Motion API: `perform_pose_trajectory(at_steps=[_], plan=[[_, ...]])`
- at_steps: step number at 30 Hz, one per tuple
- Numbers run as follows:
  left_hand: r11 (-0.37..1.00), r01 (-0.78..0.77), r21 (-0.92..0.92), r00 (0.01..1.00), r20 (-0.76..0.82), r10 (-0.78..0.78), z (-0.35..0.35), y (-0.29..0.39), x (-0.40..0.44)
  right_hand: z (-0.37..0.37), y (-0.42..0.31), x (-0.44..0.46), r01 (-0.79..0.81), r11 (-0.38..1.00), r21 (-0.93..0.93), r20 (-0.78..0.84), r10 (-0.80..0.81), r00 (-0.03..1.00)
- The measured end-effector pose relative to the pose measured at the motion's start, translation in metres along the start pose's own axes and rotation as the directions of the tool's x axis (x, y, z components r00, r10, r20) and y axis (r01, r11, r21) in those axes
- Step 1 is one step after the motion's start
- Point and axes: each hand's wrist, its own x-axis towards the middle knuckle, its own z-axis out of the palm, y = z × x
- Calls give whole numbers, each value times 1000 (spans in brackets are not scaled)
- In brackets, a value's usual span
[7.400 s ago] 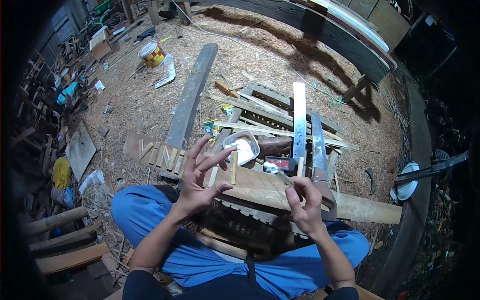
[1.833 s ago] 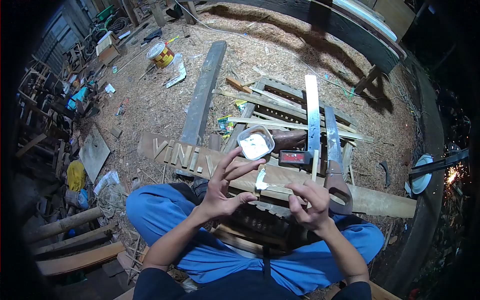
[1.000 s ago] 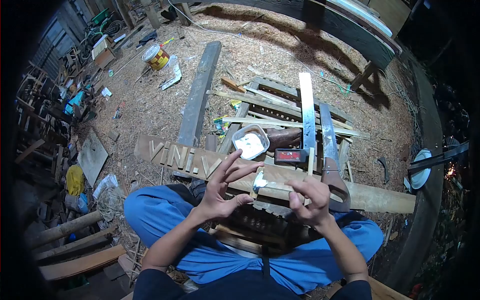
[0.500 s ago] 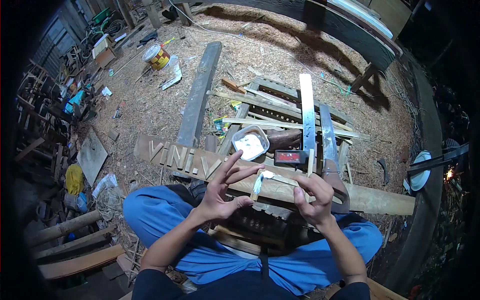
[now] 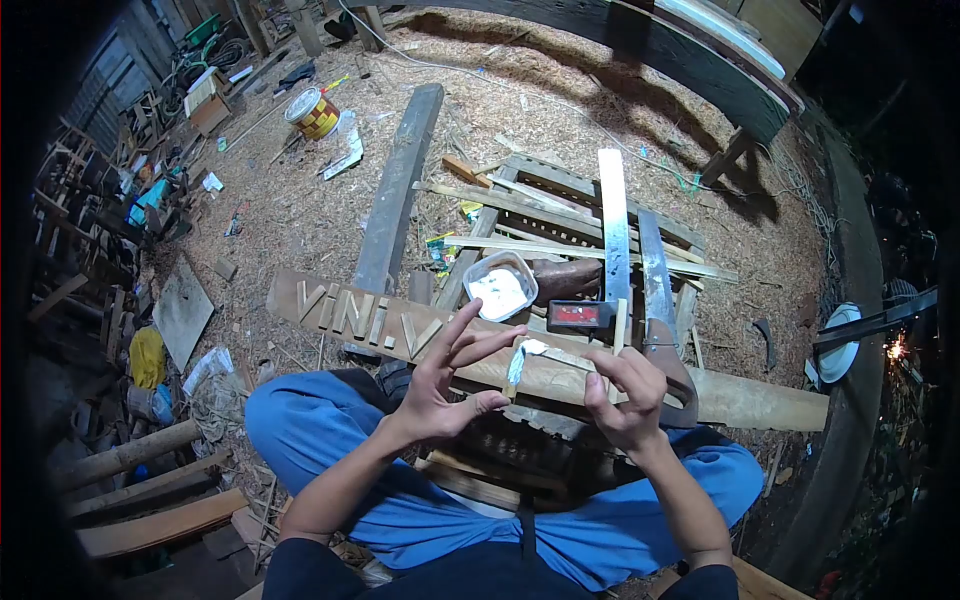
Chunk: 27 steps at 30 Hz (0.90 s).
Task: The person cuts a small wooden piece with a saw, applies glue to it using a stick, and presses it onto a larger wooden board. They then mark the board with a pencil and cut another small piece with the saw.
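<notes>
Between the thumb and a fingertip of my left hand (image 5: 445, 385) is a small wooden piece (image 5: 515, 370), its face smeared with white paste; the index finger points up. My right hand (image 5: 628, 395) pinches a thin wooden stick (image 5: 570, 358) whose tip, coated in white paste, touches the top of the piece. Just beyond is a plastic tub (image 5: 501, 290) of white paste. Both hands are above a long plank (image 5: 740, 393), and several small wood strips (image 5: 352, 315) lie on its left part.
A handsaw (image 5: 657, 280) and a flat metal-like strip (image 5: 614, 220) lie beyond my right hand, beside a small dark box with a red face (image 5: 578, 315). Slatted wood (image 5: 540, 200) and a thick beam (image 5: 400, 190) rest on shavings. Sparks (image 5: 895, 347) glow at far right.
Both hands keep almost the same pose, with the stick's tip still at the wooden piece. The sparks at far right look larger.
</notes>
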Motion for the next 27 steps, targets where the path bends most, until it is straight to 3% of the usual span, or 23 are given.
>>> perform_pose_trajectory(at_steps=[5,11,14,18,22,26,27], plan=[[995,-6,-95,1000,-26,4,4,-6,-2,0,-3,1,54,999,4,34,-54,998],[982,-121,146,992,47,115,-2,-2,3,-5,-4,2,19,1000,23,24,-19,1000],[986,-122,112,992,38,119,-2,-1,4,0,0,-1,74,997,18,68,-75,995],[996,-93,15,995,31,92,-2,-1,3,3,-2,0,-66,995,71,-16,67,998],[999,-47,-5,998,30,47,-2,0,3,-1,-7,2,77,997,8,63,-78,995],[998,-17,-59,1000,-13,17,0,-1,1,-1,0,1,-30,999,-20,-21,29,999],[998,-32,-57,999,-5,32,-1,-2,2,-2,0,0,13,1000,-23,-34,-14,999]])
